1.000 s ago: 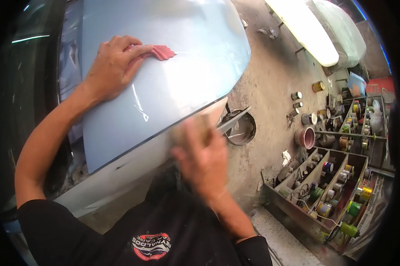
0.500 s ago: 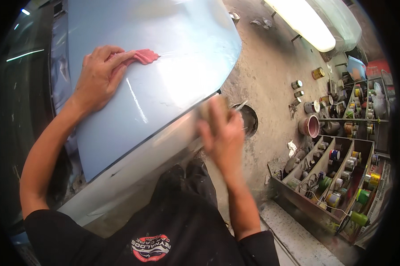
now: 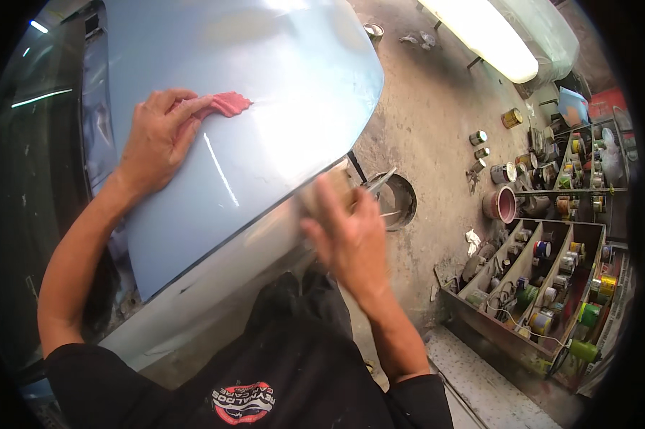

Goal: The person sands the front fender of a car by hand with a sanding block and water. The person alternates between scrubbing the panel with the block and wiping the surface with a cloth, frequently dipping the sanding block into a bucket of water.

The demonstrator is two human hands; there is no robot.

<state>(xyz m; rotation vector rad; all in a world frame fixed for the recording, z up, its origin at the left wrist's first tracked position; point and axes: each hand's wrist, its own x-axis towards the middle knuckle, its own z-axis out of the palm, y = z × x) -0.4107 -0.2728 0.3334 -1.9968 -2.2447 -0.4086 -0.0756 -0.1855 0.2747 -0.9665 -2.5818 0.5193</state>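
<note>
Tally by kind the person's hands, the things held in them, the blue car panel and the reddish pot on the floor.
Hands: 2, the left hand and the right hand
Red cloth: 1, in the left hand
Tan block: 1, in the right hand, blurred
Blue car panel: 1
Reddish pot: 1
Total: 6

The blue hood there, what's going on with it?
A person is at the blue hood, with the left hand resting on it and gripping a red cloth. The right hand holds a tan block at the pale side panel, just below the hood's edge. Hand and block are blurred, so how firmly it presses can't be told. Off to the right is a rack of cans.
</note>
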